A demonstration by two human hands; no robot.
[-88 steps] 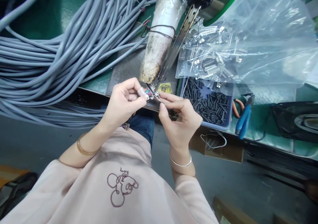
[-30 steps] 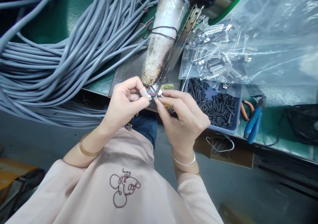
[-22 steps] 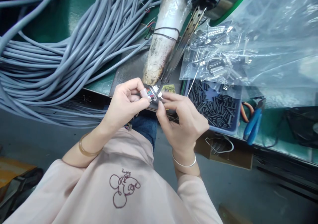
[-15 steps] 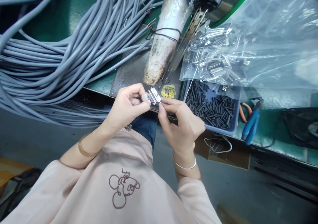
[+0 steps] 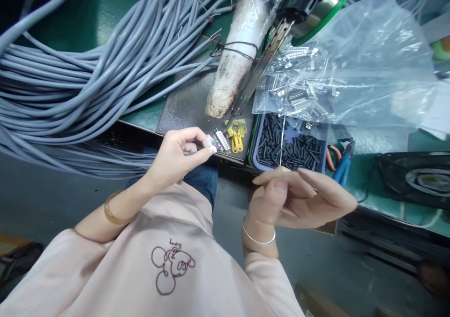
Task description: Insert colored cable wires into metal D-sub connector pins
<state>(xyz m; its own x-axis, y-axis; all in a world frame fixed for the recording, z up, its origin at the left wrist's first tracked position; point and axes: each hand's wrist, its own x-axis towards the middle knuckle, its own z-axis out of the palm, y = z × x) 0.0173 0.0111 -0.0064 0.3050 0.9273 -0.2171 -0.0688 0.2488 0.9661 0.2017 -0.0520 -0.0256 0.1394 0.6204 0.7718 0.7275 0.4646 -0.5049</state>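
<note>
My left hand (image 5: 183, 155) is closed, thumb and index finger pinching a cable end with coloured wires at a white piece. The wires run into a metal multi-pin connector (image 5: 221, 139) just beyond my fingertips, over the dark plate's edge. My right hand (image 5: 298, 197) is in front of the bin, thumb and finger pinched on a thin silvery solder wire (image 5: 282, 141), other fingers stretched out to the right. The wire rises from my fingers across the bin toward the plastic bag. A yellow clip (image 5: 237, 141) lies beside the connector on the plate.
Bundled grey cables (image 5: 91, 82) fill the left bench. A white wrapped tube (image 5: 232, 68) and perforated metal rod (image 5: 263, 64) slant down in front. A bin of black sleeves (image 5: 298, 148), a bag of connectors (image 5: 302, 82), cutters (image 5: 342, 167), a green-rimmed spool (image 5: 330, 10) and a fan (image 5: 422, 178) stand right.
My right hand has moved away from the connector, right and toward me, and now pinches the wire. My left hand stays nearly in place with the connector. The yellow clip is more exposed.
</note>
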